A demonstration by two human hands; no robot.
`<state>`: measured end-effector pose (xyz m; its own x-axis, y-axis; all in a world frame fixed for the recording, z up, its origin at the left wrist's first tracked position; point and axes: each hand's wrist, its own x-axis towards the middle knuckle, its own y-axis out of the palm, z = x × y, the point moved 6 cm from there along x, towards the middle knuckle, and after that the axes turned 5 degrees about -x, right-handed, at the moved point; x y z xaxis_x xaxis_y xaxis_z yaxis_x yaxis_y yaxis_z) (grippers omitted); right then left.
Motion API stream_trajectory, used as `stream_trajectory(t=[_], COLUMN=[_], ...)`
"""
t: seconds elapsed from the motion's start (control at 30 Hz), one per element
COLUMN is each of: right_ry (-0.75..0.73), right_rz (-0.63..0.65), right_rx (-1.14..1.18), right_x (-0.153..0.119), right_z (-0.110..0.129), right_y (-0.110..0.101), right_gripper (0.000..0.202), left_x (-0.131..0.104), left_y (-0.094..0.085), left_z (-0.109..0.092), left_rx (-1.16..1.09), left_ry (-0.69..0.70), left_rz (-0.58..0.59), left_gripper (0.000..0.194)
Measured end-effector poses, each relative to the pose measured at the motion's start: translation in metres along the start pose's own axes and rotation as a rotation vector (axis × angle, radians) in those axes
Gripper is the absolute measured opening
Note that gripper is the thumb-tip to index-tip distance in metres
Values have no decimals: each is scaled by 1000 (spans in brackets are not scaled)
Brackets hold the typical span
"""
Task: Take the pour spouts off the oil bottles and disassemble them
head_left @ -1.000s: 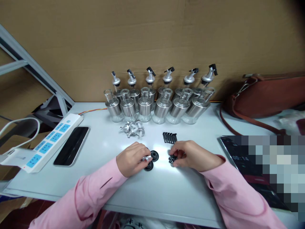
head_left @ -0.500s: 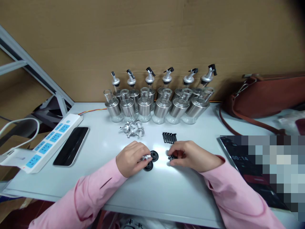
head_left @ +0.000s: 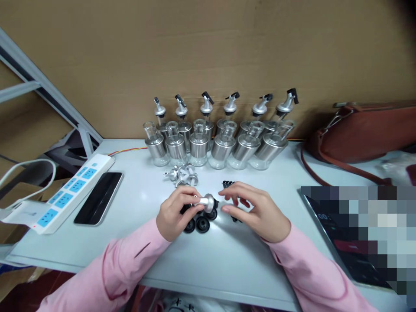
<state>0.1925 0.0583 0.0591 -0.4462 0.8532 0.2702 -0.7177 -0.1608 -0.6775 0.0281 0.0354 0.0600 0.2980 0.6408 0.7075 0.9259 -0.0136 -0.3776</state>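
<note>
My left hand [head_left: 180, 211] is closed on a silver pourer spout [head_left: 207, 202], held sideways with its wide flange to the right. A small black part [head_left: 216, 203] shows at the flange's right end. My right hand [head_left: 258, 210] is just right of the spout, thumb and fingers apart with nothing visible between them. Round black ribbed stoppers [head_left: 203, 224] lie on the table below my left hand. Several small black levers [head_left: 227, 184] sit behind my right hand, partly covered. Small black pieces [head_left: 236, 219] show under that hand. Further back is a pile of silver spouts [head_left: 186, 175].
A row of glass bottles with metal sleeves [head_left: 222, 149] stands before bottles topped with pourers [head_left: 231, 104]. A phone [head_left: 99, 198] and a power strip [head_left: 68, 195] lie left. On the right are a brown bag [head_left: 373, 130] and a tablet-like screen [head_left: 344, 247], partly blurred out.
My right hand has left the small black pieces, moved left towards the spout and spread its fingers. My left hand has turned the spout, so its flange and black end now show.
</note>
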Motion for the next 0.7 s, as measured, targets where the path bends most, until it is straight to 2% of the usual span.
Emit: stream_trajectory(t=[0.1,0.23,0.37,0.7], right_ry=[-4,88,91,-8], right_rz=[44,93,45,-11], right_rx=[94,205,174,193], right_x=[-1,-3,-4,-5], right_z=[4,4,8,13], right_y=[11,21,21,23], right_gripper=[22,16,11,7], left_x=[-2,-3,-4,-1], left_y=[3,8,14,16], left_z=[0,-1,0,0], left_rx=[-98,-91,-30,187], left_ry=[-14,-13,-12,93], left_rz=[20,87,188,227], left_gripper=[16,19,27,27])
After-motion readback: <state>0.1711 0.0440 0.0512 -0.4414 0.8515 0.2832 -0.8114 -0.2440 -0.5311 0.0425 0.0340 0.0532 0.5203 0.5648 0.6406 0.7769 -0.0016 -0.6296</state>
